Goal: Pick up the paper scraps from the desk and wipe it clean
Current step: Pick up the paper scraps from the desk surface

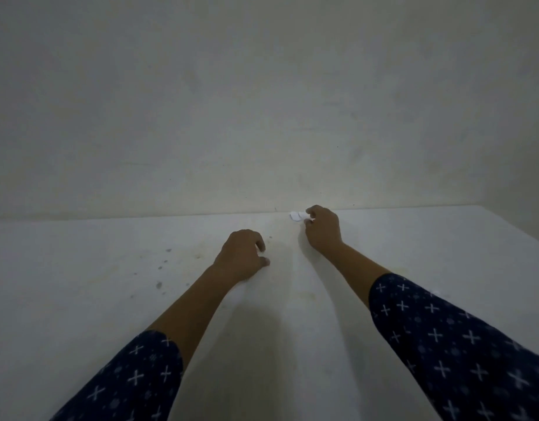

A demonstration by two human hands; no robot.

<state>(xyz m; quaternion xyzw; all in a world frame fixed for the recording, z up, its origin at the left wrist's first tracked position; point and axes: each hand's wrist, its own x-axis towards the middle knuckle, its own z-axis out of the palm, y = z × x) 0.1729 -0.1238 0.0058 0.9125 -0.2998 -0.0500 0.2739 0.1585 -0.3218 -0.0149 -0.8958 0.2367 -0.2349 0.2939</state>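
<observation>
A small white paper scrap point(295, 216) lies at the far edge of the pale desk point(414, 253), where it meets the wall. My right hand point(323, 230) reaches to it, fingers and thumb curled and pinching the scrap's right end. My left hand point(242, 256) rests on the desk nearer to me, fingers loosely curled with nothing visible in them. Both forearms wear dark blue sleeves with white crosses.
Several dark specks and smudges point(163, 268) mark the desk left of my left hand. A plain pale wall point(262, 101) rises right behind the desk's far edge. The desk's right edge point(532, 232) runs off at the far right.
</observation>
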